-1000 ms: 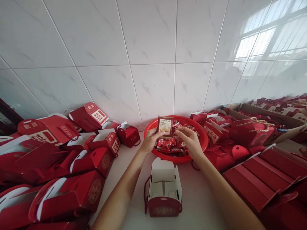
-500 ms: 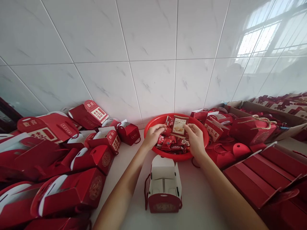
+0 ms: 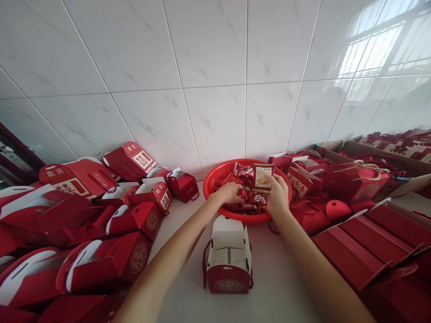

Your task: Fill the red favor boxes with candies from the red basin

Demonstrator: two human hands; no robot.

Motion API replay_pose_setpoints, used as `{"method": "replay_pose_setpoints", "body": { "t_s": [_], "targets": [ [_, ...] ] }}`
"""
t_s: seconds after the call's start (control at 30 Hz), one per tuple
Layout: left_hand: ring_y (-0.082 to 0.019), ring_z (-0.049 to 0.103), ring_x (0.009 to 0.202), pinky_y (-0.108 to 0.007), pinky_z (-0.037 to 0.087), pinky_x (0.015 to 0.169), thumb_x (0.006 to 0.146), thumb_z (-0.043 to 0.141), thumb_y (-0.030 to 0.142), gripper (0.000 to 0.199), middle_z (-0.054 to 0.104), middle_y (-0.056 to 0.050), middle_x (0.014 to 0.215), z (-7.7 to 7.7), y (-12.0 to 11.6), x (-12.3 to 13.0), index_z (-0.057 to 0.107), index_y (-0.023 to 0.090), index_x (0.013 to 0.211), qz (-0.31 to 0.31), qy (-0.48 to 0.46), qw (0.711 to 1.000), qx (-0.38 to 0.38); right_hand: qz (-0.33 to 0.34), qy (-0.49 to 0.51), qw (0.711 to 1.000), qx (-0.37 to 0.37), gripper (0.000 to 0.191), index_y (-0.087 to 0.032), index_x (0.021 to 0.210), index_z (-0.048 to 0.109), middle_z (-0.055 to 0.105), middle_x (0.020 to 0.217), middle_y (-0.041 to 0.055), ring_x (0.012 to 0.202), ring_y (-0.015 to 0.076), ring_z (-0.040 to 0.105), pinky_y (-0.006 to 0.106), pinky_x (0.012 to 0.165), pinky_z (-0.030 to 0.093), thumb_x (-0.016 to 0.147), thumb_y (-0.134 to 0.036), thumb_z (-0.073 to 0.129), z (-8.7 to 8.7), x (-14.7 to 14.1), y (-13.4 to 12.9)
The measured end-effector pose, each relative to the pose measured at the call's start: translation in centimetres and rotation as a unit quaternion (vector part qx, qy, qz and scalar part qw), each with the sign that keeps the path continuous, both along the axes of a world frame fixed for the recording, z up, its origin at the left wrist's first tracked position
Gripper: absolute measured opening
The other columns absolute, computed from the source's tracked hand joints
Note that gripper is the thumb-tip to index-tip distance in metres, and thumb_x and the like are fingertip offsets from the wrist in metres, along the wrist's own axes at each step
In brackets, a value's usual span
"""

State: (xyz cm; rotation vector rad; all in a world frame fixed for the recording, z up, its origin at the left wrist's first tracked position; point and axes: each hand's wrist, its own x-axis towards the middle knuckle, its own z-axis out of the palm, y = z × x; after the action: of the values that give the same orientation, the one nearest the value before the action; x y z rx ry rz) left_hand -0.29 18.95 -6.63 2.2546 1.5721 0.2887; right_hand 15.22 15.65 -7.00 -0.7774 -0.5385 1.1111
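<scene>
My right hand (image 3: 278,195) pinches a brown and cream snack packet (image 3: 262,175) printed with a biscuit picture, held upright over the basket's right side. Down among the red-wrapped candies (image 3: 249,205), my left hand (image 3: 230,194) has its fingers curled; what lies under the fingertips is hidden. Both hands are over a round red plastic basket (image 3: 210,177) that holds the candies. In front of it, between my forearms, stands a red gift box (image 3: 228,280) with its top open and a white inside; cord handles hang at its sides.
Red gift boxes (image 3: 101,269) crowd the left side, several with lids up. On the right lie flat red boxes (image 3: 363,246), a red box with a twine handle (image 3: 358,184), and cardboard cartons (image 3: 397,179). A tiled wall (image 3: 215,125) rises behind the basket.
My left hand has moved right and down into the candies. My right hand has shifted the snack packet slightly to the right. The view has turned slightly left.
</scene>
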Motion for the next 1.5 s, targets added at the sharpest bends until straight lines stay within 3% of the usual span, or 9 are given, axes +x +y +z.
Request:
{"method": "replay_pose_setpoints", "body": {
  "t_s": [0.1, 0.27, 0.4, 0.53, 0.7, 0.9, 1.2, 1.4, 1.5],
  "targets": [
    [-0.033, 0.068, 0.098, -0.035, 0.049, 0.082, 0.063, 0.078, 0.025, 0.026, 0.075, -0.008, 0.096, 0.0, 0.2, 0.1, 0.075, 0.021, 0.089, 0.019, 0.018, 1.000, 0.014, 0.006, -0.005, 1.000, 0.001, 0.028, -0.022, 0.081, 0.059, 0.071, 0.072, -0.0026, 0.063, 0.0167, 0.066, 0.029, 0.059, 0.054, 0.059, -0.027, 0.076, 0.0, 0.1, -0.1],
    [-0.030, 0.066, 0.100, -0.036, 0.048, 0.082, 0.093, 0.049, 0.036, 0.031, 0.074, -0.012, 0.099, 0.2, 0.7, -1.1, 0.070, 0.018, 0.106, 0.114, -0.012, 0.988, 0.101, 0.002, -0.007, 1.000, 0.001, 0.025, -0.022, 0.080, 0.059, 0.071, 0.071, -0.0029, 0.063, 0.0169, 0.065, 0.028, 0.056, 0.053, 0.060, -0.026, 0.073, 0.0, 0.0, -0.2],
    [-0.033, 0.059, 0.117, -0.041, 0.046, 0.095, 0.091, 0.047, 0.020, 0.040, 0.065, -0.017, 0.122, 0.6, 1.1, -1.8, 0.059, 0.015, 0.130, 0.166, -0.020, 0.972, 0.164, 0.002, -0.002, 1.000, -0.009, 0.025, -0.022, 0.080, 0.060, 0.071, 0.071, -0.0023, 0.065, 0.0178, 0.066, 0.028, 0.056, 0.053, 0.059, -0.025, 0.072, 0.2, 0.0, -0.3],
    [-0.027, 0.057, 0.123, -0.036, 0.044, 0.103, 0.088, 0.048, 0.012, 0.049, 0.059, -0.012, 0.137, 1.1, 1.0, -1.3, 0.059, 0.019, 0.135, 0.077, -0.012, 0.984, 0.161, 0.004, 0.016, 1.000, -0.007, 0.027, -0.021, 0.081, 0.059, 0.071, 0.070, -0.0020, 0.065, 0.0179, 0.066, 0.029, 0.058, 0.054, 0.058, -0.024, 0.073, 0.3, -0.1, -0.3],
    [-0.020, 0.070, 0.087, -0.025, 0.052, 0.082, 0.067, 0.072, 0.015, 0.025, 0.076, 0.000, 0.091, 0.7, 1.3, 0.0, 0.078, 0.026, 0.089, -0.084, 0.070, 0.994, 0.030, 0.001, 0.007, 1.000, -0.002, 0.027, -0.022, 0.080, 0.058, 0.070, 0.069, -0.0031, 0.063, 0.0176, 0.065, 0.029, 0.056, 0.053, 0.058, -0.024, 0.073, 0.2, -0.2, -0.3],
    [-0.027, 0.068, 0.091, -0.036, 0.049, 0.087, 0.054, 0.070, 0.006, 0.028, 0.076, -0.007, 0.093, 0.2, 2.3, 0.2, 0.076, 0.024, 0.075, -0.061, 0.176, 0.982, 0.014, 0.001, 0.002, 1.000, 0.006, 0.026, -0.022, 0.081, 0.057, 0.071, 0.069, -0.0036, 0.060, 0.0168, 0.066, 0.029, 0.054, 0.052, 0.059, -0.026, 0.071, 0.1, -0.1, -0.2],
    [-0.022, 0.066, 0.081, -0.034, 0.045, 0.093, 0.049, 0.078, 0.020, 0.026, 0.074, 0.000, 0.074, 0.5, 2.1, -0.9, 0.077, 0.029, 0.074, -0.069, 0.209, 0.975, -0.015, 0.010, -0.009, 1.000, -0.002, 0.028, -0.022, 0.081, 0.057, 0.070, 0.071, -0.0034, 0.064, 0.0174, 0.066, 0.027, 0.051, 0.050, 0.057, -0.026, 0.071, 0.0, -0.1, 0.0],
    [-0.027, 0.067, 0.095, -0.038, 0.044, 0.095, 0.054, 0.077, 0.020, 0.042, 0.075, -0.005, 0.091, 0.1, 2.2, -0.8, 0.078, 0.030, 0.095, -0.057, 0.226, 0.973, -0.003, 0.007, -0.008, 1.000, -0.010, 0.028, -0.022, 0.081, 0.058, 0.070, 0.069, -0.0035, 0.062, 0.0174, 0.065, 0.028, 0.053, 0.052, 0.056, -0.025, 0.071, 0.2, -0.1, -0.2],
    [-0.029, 0.067, 0.096, -0.041, 0.043, 0.097, 0.055, 0.077, 0.019, 0.032, 0.074, -0.009, 0.097, -0.3, 2.6, -0.4, 0.079, 0.027, 0.086, -0.051, 0.232, 0.971, -0.005, 0.014, -0.015, 1.000, -0.008, 0.027, -0.022, 0.081, 0.058, 0.070, 0.070, -0.0030, 0.063, 0.0183, 0.066, 0.029, 0.054, 0.052, 0.057, -0.026, 0.070, 0.3, -0.1, -0.3]
  ]
}}
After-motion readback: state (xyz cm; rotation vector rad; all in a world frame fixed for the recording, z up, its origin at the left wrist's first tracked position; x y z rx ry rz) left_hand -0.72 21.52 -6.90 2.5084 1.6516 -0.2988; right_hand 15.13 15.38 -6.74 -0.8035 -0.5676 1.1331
